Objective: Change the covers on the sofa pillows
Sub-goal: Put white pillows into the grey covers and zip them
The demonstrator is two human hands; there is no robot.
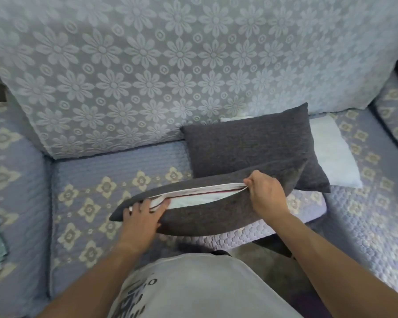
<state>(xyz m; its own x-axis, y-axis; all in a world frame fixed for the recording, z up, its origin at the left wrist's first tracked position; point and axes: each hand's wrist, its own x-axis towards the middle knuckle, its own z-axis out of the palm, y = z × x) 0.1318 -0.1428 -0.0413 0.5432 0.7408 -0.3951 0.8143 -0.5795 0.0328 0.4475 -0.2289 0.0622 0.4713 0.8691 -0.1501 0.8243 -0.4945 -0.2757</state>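
While left hand [145, 216] apparently grips cover [205, 216], right hand [265, 191] pinches.

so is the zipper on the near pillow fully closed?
No, the near pillow gapes along its top edge, showing the white insert, with the left hand and right hand at its ends.

My left hand [143, 216] grips the near pillow [205, 216] at its left end, my right hand [265, 193] pinches its open edge (both forearms bare).
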